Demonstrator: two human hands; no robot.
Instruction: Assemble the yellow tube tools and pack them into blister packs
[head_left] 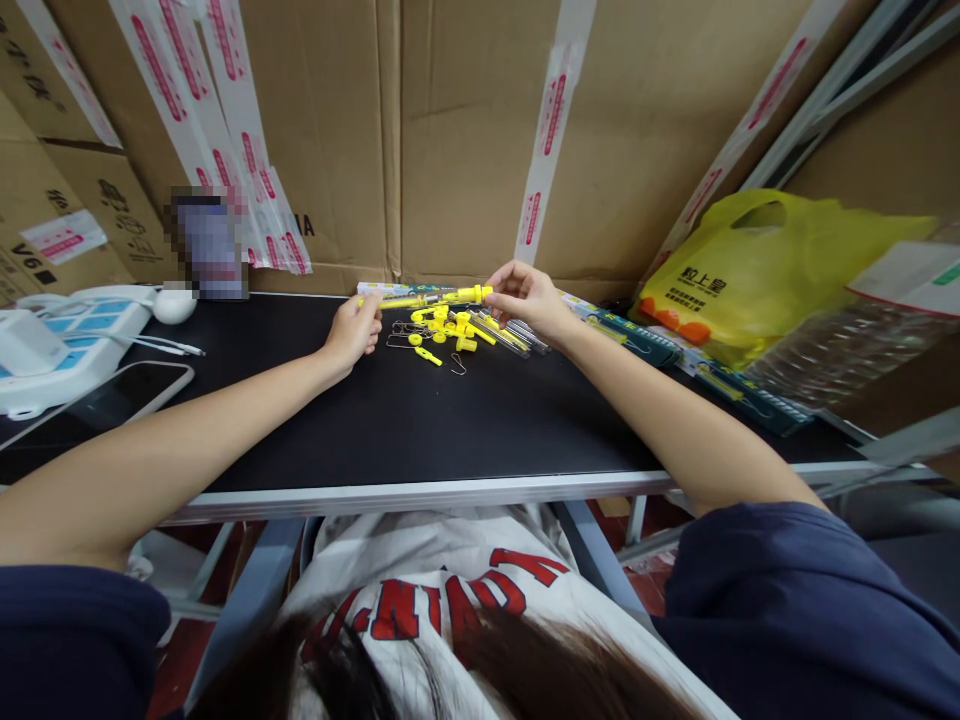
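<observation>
Between my two hands a thin stick with yellow plastic ends and a clear middle (431,299) is held level above the black tabletop. My left hand (354,327) is closed around its left end. At the yellow right end, my right hand (523,299) pinches the tip between thumb and fingers. Below it lies a loose pile of small yellow plastic parts (463,330), with bent wire clips (458,364) at its near side. Several clear tubes (517,337) lie at the right of the pile, partly behind my right hand.
Flat printed boxes (637,337) run along the back right, beside a yellow plastic bag (739,270) and a clear plastic package (832,350). At left are a power strip (112,318), cables and a tablet (97,405). Cardboard boxes (465,130) stand behind the table (420,430).
</observation>
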